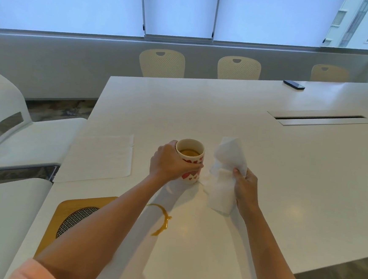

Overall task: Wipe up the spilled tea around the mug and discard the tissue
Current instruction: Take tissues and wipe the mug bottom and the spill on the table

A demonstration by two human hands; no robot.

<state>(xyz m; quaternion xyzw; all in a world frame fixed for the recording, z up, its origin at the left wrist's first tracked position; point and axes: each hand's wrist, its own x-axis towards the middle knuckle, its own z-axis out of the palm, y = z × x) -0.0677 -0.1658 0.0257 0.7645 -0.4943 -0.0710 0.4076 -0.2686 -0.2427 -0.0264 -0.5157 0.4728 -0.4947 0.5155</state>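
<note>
A cream mug [190, 153] with red hearts holds tea and stands on the white table [264, 167]. My left hand [170, 163] is wrapped around its side. My right hand [246, 188] holds a crumpled white tissue [226, 178] just right of the mug, hanging down to the tabletop. A curved ring of spilled tea [162, 219] lies on the table nearer to me, partly hidden under my left forearm. A faint wet patch shows at the mug's base.
A flat white napkin [102, 157] lies left of the mug. A wooden trivet with a metal mesh centre [73, 221] sits at the near left. A black phone [293, 84] rests far right. A cable slot [319, 119] cuts the tabletop. Chairs [14, 130] surround the table.
</note>
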